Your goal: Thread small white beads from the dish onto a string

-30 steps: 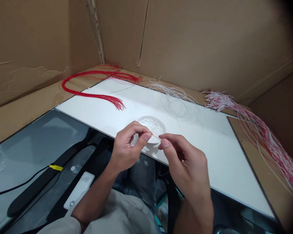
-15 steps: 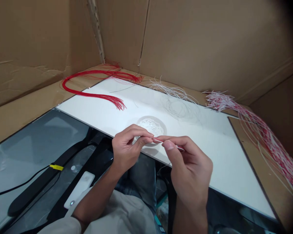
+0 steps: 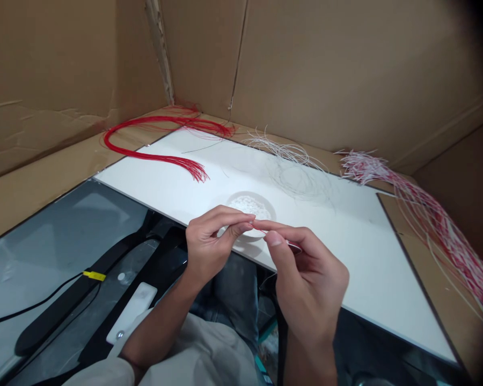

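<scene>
Both hands meet just above the near edge of the white surface (image 3: 346, 241), in front of the bowl (image 3: 267, 201). The left hand (image 3: 210, 246) keeps a narrow grip, its thumb and fingertips pinched on a thin red strand (image 3: 259, 229). The right hand (image 3: 312, 279) holds the same strand with its thumb against the curled fingers, while its index finger reaches out to the left fingertips; whether the two touch is hard to tell. The strand spans the short gap between the hands, and a red and white loop (image 3: 294, 247) shows by the right palm. What exactly sits under the left fingertips is too small to tell.

The bowl holds small white pieces (image 3: 247, 205), and the hands hide part of its near side. Beyond it to the left, a red bundle (image 3: 137, 155) curves over the far edge of the surface, its cut ends fanned out. Loose white strands (image 3: 290, 153) lie behind the bowl, toward the right. Farther right, a long red and white bundle (image 3: 438, 206) runs along the cardboard (image 3: 326, 69) toward the near right corner.
</scene>
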A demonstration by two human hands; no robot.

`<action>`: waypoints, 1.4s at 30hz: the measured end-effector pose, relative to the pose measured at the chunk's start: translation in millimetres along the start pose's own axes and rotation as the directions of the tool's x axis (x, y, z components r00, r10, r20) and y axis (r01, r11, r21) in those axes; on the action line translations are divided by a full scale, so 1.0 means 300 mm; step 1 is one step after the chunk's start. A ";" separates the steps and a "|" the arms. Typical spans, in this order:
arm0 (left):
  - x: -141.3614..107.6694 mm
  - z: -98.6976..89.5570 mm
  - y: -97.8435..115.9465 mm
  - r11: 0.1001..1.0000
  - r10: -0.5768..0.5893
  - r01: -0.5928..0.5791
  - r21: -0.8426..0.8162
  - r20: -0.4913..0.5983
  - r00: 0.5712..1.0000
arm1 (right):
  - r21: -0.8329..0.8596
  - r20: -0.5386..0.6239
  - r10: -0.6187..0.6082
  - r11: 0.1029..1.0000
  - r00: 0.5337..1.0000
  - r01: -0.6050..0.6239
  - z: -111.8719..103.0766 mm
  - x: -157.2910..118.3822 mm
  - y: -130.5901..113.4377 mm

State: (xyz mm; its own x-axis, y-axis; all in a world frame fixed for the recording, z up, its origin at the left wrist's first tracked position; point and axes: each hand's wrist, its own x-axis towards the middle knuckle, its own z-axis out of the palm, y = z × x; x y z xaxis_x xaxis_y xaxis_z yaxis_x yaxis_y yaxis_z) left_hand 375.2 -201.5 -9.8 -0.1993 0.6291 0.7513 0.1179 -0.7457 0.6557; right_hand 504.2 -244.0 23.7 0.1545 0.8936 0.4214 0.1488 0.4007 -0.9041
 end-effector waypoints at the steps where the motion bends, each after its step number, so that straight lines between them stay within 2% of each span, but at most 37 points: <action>1: 0.002 -0.001 0.001 1.000 -0.012 0.012 0.000 0.005 1.000 | -0.013 0.000 -0.004 1.000 1.000 0.004 0.000 -0.001 -0.001; 8: 0.005 -0.005 -0.003 0.999 -0.026 0.026 -0.022 0.015 1.000 | -0.088 0.004 -0.032 0.996 0.999 0.032 -0.004 -0.005 0.001; 14: 0.002 -0.005 -0.007 1.000 0.008 -0.008 -0.026 0.010 1.000 | -0.068 0.050 -0.093 0.993 0.994 0.096 -0.005 -0.002 0.013; 17: 0.001 -0.005 -0.014 0.997 0.010 -0.010 -0.071 -0.002 1.000 | -0.058 0.046 -0.088 0.994 0.995 0.090 -0.004 -0.003 0.013; 20: -0.001 -0.005 -0.031 0.977 -0.068 0.067 -0.202 0.002 0.998 | -0.015 0.010 -0.027 1.000 1.000 0.027 -0.002 -0.005 0.004; 22: -0.004 -0.005 -0.047 0.933 -0.122 0.122 -0.339 0.023 0.992 | 0.002 -0.018 0.032 0.999 0.999 -0.032 -0.001 -0.007 -0.007; 25: -0.009 -0.004 -0.069 0.843 -0.145 0.168 -0.511 0.085 0.986 | 0.005 -0.050 0.110 0.994 0.993 -0.110 0.004 -0.010 -0.025; 27: -0.011 -0.004 -0.076 0.804 -0.150 0.192 -0.563 0.120 0.981 | 0.030 -0.055 0.140 0.990 0.989 -0.139 0.006 -0.012 -0.032; 30: -0.011 -0.005 -0.075 0.784 -0.172 0.223 -0.579 0.142 0.975 | 0.068 -0.023 0.131 0.989 0.991 -0.129 0.007 -0.013 -0.031; 35: -0.010 -0.005 -0.069 0.789 -0.208 0.253 -0.560 0.144 0.967 | 0.039 0.010 0.100 0.994 0.995 -0.101 0.000 -0.011 -0.022; 42: -0.013 -0.014 -0.074 0.797 -0.175 0.242 -0.553 0.172 0.969 | 0.014 0.042 0.078 0.997 0.996 -0.079 -0.010 -0.008 -0.026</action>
State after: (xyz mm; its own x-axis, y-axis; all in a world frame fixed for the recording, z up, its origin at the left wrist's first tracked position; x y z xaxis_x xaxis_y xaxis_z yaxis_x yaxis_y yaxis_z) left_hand 369.5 -188.3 -27.7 -0.0460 0.7780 0.6265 -0.4923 -0.5634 0.6635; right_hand 505.6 -250.0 29.9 0.1246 0.9298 0.3463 0.1221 0.3320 -0.9353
